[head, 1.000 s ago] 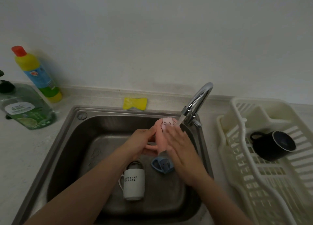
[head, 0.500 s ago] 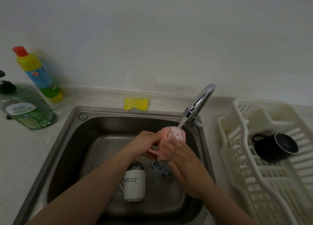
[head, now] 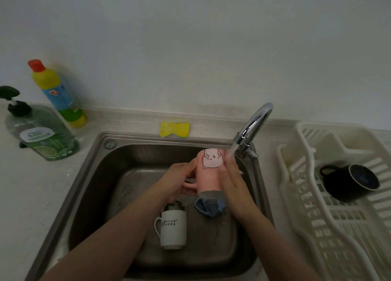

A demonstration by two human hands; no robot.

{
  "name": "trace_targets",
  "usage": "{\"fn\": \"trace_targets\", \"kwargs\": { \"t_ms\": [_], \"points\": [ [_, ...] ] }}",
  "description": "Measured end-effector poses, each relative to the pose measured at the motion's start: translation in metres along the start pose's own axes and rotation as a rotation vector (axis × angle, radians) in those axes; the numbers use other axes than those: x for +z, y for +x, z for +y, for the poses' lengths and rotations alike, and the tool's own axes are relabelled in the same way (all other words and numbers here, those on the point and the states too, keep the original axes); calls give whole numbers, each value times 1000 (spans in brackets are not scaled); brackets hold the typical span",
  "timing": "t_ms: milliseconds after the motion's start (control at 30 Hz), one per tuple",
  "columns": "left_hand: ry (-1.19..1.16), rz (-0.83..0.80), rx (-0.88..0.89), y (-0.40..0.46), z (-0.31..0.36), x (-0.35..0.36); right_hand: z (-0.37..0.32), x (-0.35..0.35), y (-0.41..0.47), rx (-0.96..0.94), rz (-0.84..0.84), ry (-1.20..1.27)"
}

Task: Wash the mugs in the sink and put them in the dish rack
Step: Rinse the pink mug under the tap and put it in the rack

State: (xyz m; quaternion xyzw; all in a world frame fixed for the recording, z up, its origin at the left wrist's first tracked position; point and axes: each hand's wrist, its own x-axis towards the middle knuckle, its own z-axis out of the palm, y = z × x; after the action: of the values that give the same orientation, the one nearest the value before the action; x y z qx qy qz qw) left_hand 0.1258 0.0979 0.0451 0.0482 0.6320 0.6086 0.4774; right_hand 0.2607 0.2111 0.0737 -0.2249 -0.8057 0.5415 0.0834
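Over the far right of the steel sink [head: 88, 187], under the running tap [head: 252, 126], my left hand [head: 176, 182] grips the pink mug [head: 208, 172] by its handle side while my right hand [head: 232, 181] cups its wall; wet, probably stiff, slippery and breakable, so I'd hook the handle.

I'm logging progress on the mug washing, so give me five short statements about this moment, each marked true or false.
1. Both hands hold the pink mug under the faucet. True: left hand, right hand.
2. The dish rack holds two mugs. False: only the black mug.
3. The white mug lies in the sink. True.
4. The yellow sponge is in the basin. False: it sits on the counter behind the sink.
5. The water is off. False: a stream runs.
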Motion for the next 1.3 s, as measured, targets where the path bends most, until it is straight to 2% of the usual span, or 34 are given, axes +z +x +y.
{"fn": "trace_targets", "kwargs": {
  "t_ms": [67, 167, 300, 433, 500, 600, 733, 800, 900, 1033, 1100, 1167, 1233, 1300],
  "points": [
    [-20, 14, 16, -2, 5, -2, -3, 4, -15, -49, -30, 2],
    [-31, 19, 19, -5, 8, -7, 7, 7, -34, -139, -90, -159],
    [42, -22, 8, -7, 4, 3, 0, -1, 0, -54, 50, -215],
    [44, -20, -9, -2, 5, 2, 4, 1, -31, -290, -120, -596],
    [83, -33, -29, -2, 7, 4, 8, -7, -23, -338, -118, -654],
    [151, -45, -26, 0, 10, 9, 2, -14, 2, -299, -35, -651],
    [143, -10, -9, 3, 13, 7, 9, -4, -21, -466, -122, -788],
    [154, 18, 1, 2, 11, 10, 15, -10, -9, -489, -81, -738],
    [192, 44, 10, 3, 10, 12, 8, -21, 19, -317, 13, -643],
    [171, 19, -1, 2, 11, 2, 14, -7, -19, -416, -158, -746],
    [130, -14, -6, -1, 9, 1, 19, -8, -17, -445, -130, -661],
    [98, -9, 2, -2, 9, 5, 17, -13, 2, -284, -20, -469],
    [87, 4, 10, 2, 10, 7, 11, -14, 3, -117, 12, -318],
    [47, -10, 5, 2, 11, 6, 8, -7, -21, -178, -25, -322]
  ]
}}
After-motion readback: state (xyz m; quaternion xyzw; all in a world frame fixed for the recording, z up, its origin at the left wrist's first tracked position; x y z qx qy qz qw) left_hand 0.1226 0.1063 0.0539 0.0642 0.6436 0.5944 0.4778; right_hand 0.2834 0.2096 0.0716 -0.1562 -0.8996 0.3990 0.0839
